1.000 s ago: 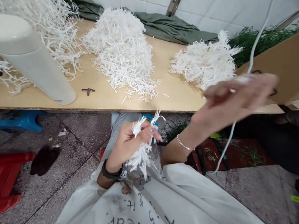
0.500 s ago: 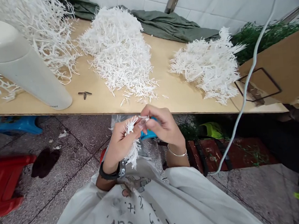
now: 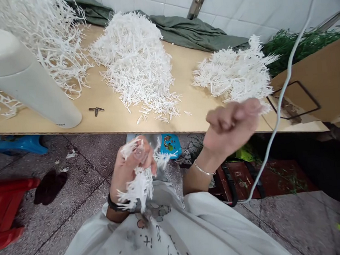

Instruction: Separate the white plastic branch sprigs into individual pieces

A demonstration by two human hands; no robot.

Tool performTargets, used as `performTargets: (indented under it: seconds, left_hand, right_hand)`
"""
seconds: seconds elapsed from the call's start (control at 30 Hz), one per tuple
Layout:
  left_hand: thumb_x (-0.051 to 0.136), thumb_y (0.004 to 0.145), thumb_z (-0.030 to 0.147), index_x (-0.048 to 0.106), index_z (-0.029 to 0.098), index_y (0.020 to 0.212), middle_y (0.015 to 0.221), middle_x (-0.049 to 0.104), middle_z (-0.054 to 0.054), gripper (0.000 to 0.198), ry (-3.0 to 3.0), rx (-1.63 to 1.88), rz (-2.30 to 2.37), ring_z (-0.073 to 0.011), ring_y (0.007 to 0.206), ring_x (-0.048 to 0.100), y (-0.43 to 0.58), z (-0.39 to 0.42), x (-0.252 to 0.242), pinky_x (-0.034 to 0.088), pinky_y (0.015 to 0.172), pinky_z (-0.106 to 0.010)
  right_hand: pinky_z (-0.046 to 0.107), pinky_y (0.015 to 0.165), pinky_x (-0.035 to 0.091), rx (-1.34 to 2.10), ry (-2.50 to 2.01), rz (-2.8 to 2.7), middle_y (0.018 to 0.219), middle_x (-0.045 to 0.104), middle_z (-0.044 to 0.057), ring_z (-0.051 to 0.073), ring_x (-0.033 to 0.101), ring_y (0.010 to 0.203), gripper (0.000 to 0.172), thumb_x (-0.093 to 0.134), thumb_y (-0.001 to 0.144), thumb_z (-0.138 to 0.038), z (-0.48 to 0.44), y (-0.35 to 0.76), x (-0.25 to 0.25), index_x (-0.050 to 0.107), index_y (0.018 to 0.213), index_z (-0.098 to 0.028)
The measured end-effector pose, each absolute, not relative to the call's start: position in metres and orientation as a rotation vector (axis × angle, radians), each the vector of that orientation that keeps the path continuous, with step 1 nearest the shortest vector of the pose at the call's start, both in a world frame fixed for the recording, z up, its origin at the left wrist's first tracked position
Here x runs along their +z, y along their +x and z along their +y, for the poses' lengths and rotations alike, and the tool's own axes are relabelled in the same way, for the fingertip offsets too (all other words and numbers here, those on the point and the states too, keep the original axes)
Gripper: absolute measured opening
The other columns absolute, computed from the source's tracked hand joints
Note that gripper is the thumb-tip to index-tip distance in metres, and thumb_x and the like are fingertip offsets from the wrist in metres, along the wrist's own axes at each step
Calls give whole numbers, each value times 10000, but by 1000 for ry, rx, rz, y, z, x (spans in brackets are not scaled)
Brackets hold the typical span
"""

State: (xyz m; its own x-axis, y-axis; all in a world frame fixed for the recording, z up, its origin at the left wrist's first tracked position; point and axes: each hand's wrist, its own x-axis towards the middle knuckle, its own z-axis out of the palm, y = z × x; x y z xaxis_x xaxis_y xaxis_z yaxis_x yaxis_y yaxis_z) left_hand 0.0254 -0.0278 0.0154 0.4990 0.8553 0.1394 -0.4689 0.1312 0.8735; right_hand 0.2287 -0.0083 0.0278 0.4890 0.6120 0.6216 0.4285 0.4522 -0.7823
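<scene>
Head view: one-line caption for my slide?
Left hand grips a white sprig bundle; right hand reaches toward a white pile.

The right hand [image 3: 232, 126] is blurry, so what its fingers pinch is hard to see. The white tube [image 3: 19, 77] and the red stool [image 3: 4, 209] run off the left edge.

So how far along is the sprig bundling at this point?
Done so far: the left hand grips a bundle of white sprigs. In hand: the right hand, fingers curled, is raised near the right pile; whether it holds anything is unclear. Left: that pile and the bigger middle pile on the table.
</scene>
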Motion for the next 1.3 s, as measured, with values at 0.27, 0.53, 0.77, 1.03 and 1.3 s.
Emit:
performTargets:
  seconds: [0.27, 0.53, 0.77, 1.03, 1.3]
  left_hand:
    - [131, 821, 790, 657, 175, 968, 748, 447, -46, 823, 1089, 1066, 530, -174, 699, 428, 36, -25, 15, 438, 700, -316]
    - [435, 921, 542, 636, 192, 865, 625, 385, 19, 408, 1241, 1114, 639, -114, 583, 375, 48, -1, -9, 365, 584, -243]
    - [482, 901, 534, 672, 142, 802, 608, 510, 0, 446, 1407, 786, 479, -100, 566, 453, 38, 47, -50, 363, 558, -234]
    - [734, 755, 403, 638, 114, 613, 606, 629, -58, 337, 956, 642, 442, -147, 598, 574, 33, 63, -93, 425, 593, -260]
    - [489, 935, 430, 635, 131, 839, 810, 646, -44, 345, 742, 1102, 728, -132, 731, 608, 36, 80, -164, 524, 729, -318]
  right_hand:
    - [351, 780, 474, 99, -1406, -1374, 954, 615, 55, 167, 580, 863, 268, 531, 882, -475, 22, 223, 12, 570, 937, -215]
    - [299, 573, 426, 332, -1217, -1302, 533, 514, 6, 138, 505, 539, 465, 342, 958, -449, -54, 175, -62, 521, 607, -203]
    - [505, 1080, 338, 377, -1659, -1751, 1425, 508, 99, 289, 353, 1370, 360, 475, 915, -363, -72, 153, -174, 595, 1238, -257]
    - [408, 951, 396, 249, -1611, -1686, 1114, 667, 86, 234, 511, 1098, 211, 485, 924, -310, -57, 152, -170, 667, 958, -207]
    - [421, 1017, 411, 238, -1340, -1765, 1201, 639, 124, 224, 534, 1171, 285, 508, 885, -360, -74, 110, -171, 609, 1079, -176]
